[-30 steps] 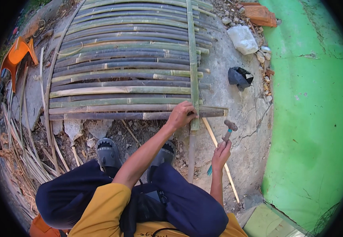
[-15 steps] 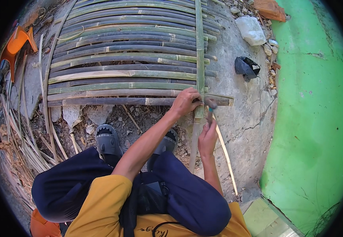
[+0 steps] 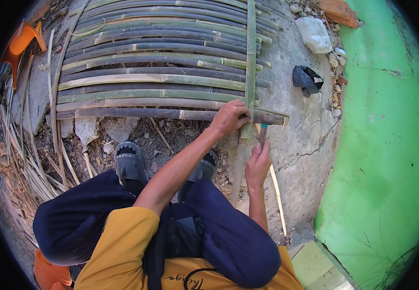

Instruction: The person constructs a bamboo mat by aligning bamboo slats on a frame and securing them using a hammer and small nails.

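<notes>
A panel of bamboo strips (image 3: 146, 79) lies side by side before me, crossed near its right end by a green bamboo batten (image 3: 251, 58). At the nearest corner, my left hand (image 3: 231, 116) rests with its fingers pinched together on the batten. Whatever sits between those fingertips is too small to make out. Just to the right, my right hand (image 3: 258, 163) is wrapped round the handle of a hammer (image 3: 263, 132). The hammer's head is smeared by motion over the end of the dark nearest strip (image 3: 142, 113), beside the batten.
A black plastic bag (image 3: 307, 80) and a white block (image 3: 314, 35) lie on the concrete to the right, before a green wall (image 3: 378, 145). Thin split strips (image 3: 30, 159) and an orange chair (image 3: 22, 46) are at the left. A pale strip (image 3: 278, 200) lies near my right forearm.
The hammer in my right hand has shifted a little and its head is now more blurred. My left hand stays pinched at the batten. The whole view has shifted slightly.
</notes>
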The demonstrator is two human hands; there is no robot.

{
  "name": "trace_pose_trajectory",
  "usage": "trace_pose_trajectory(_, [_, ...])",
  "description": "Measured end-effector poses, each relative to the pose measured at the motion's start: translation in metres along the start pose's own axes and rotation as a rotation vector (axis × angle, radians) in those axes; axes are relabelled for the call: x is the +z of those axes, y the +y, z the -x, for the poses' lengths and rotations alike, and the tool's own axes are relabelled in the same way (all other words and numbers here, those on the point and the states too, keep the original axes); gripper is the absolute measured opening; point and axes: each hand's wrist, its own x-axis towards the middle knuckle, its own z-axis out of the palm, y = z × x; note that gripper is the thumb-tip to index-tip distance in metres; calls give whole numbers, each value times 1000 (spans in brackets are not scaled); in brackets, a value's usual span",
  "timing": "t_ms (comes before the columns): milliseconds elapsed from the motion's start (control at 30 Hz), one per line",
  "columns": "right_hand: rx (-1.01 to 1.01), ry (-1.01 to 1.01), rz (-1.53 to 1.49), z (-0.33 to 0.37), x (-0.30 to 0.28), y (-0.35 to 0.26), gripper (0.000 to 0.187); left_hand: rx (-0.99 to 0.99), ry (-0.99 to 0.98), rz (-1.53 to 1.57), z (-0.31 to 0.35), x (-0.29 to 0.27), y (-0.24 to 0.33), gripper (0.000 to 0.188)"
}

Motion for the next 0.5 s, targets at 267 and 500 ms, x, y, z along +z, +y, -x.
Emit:
trace_pose_trajectory(267, [84, -27, -58, -2, -7, -10, 33, 9, 13, 16, -2, -2, 10, 18])
trace_pose_trajectory(500, [83, 61, -193, -13, -32, -44, 30, 3, -6, -4, 0, -5, 6, 17])
